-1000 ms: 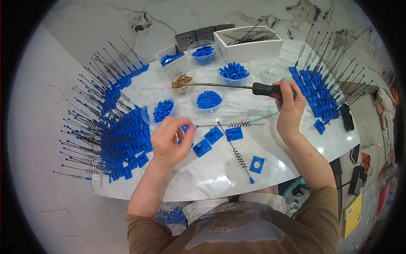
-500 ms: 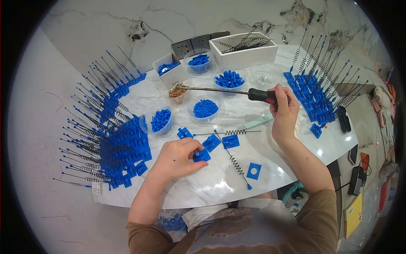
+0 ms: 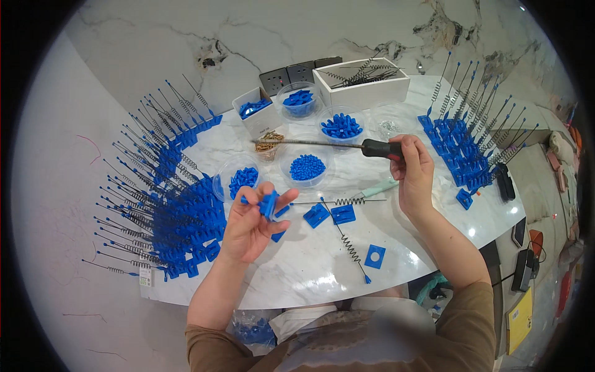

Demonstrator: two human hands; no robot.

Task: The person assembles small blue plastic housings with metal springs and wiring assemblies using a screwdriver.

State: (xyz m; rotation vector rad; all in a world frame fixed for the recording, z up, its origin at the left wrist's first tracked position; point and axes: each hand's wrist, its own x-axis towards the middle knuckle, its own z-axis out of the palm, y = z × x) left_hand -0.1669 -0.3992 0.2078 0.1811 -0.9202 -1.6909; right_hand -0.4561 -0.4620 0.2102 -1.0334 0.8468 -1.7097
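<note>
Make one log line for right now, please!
left hand: holds blue piece | right hand: holds screwdriver | tip: appears over gold-coloured bits, contact unclear | table: blue plates, black springs

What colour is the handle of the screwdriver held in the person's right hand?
The screwdriver handle is black with some red, shown in the head view.

No legible text, blurred print on white carton [image 3: 255,125], tiny marks on white tag [image 3: 145,277]
</note>
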